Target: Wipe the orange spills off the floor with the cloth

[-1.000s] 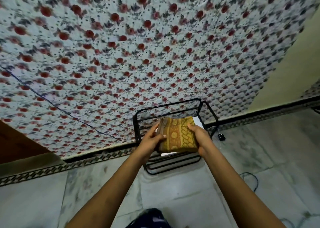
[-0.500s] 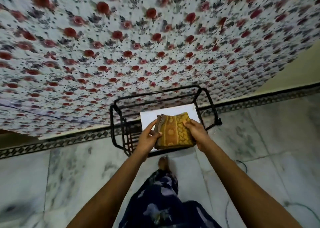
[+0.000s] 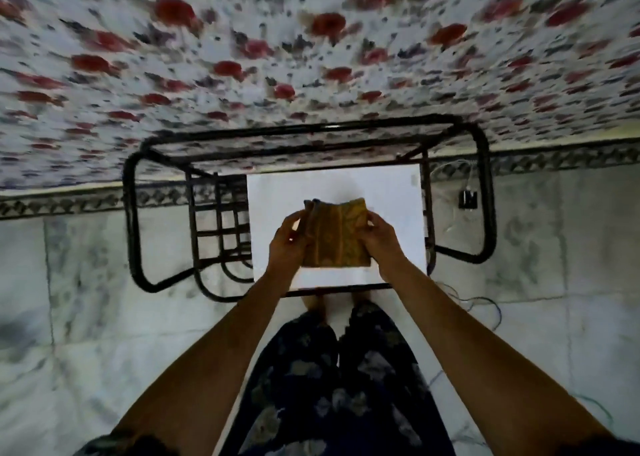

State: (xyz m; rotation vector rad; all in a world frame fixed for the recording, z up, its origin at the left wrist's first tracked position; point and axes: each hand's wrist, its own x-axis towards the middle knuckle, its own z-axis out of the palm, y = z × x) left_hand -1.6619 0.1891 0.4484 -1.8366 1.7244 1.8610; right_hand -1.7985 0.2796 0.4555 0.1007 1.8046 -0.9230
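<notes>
Head view: both hands grip folded, woven cloth (image 3: 337, 235).

I find no readable text, labels, brands, numbers or signs anywhere in this view. The folded cloth (image 3: 336, 235) I hold carries only a woven yellow-orange pattern, no lettering. The white sheet (image 3: 391, 199) lying under the cloth is blank, apart from one tiny faint mark near its far right corner, too small and blurred to read. The floral fabric (image 3: 311, 57) beyond the sheet shows red flowers only, without any words.
</notes>
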